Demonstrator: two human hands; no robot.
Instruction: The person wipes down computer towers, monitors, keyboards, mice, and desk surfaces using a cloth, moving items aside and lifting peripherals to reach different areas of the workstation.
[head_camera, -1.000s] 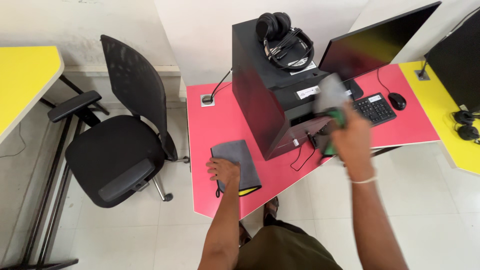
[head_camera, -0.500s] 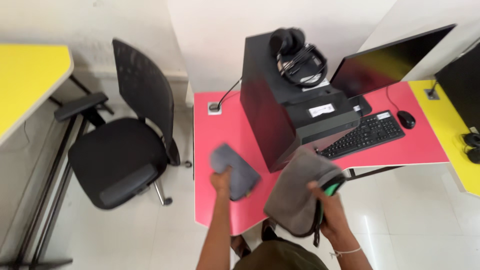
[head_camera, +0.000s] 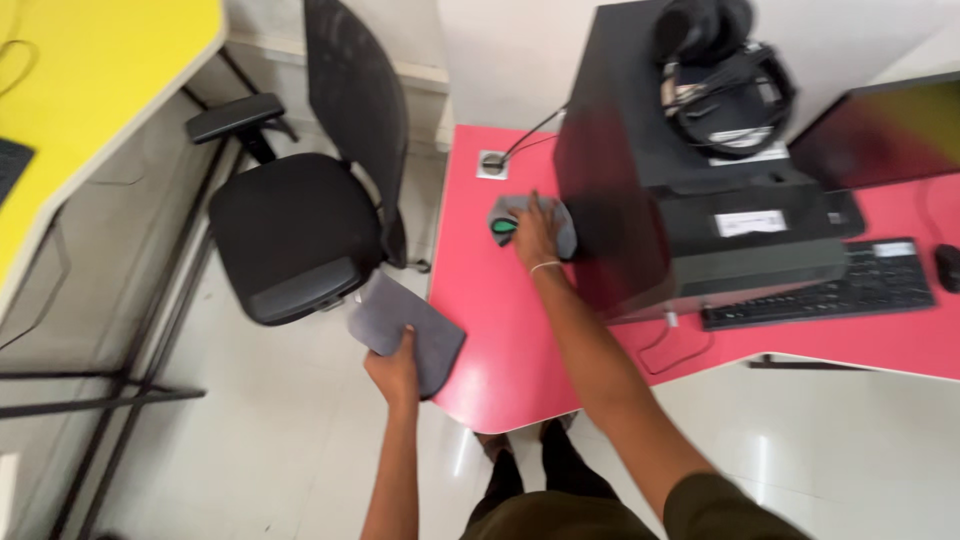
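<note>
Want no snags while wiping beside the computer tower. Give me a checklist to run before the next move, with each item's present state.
1. Right hand pressed on the grey cloth on the pink desk: ok.
2. Left hand has a grip on the second grey cloth, which hangs off the desk edge: ok.
3. Cable from the desk socket runs close to the wiping hand: not ok.
4. Headphones lie on top of the computer tower; whether secure: cannot tell.
5. Office chair stands apart from the desk: ok.
</note>
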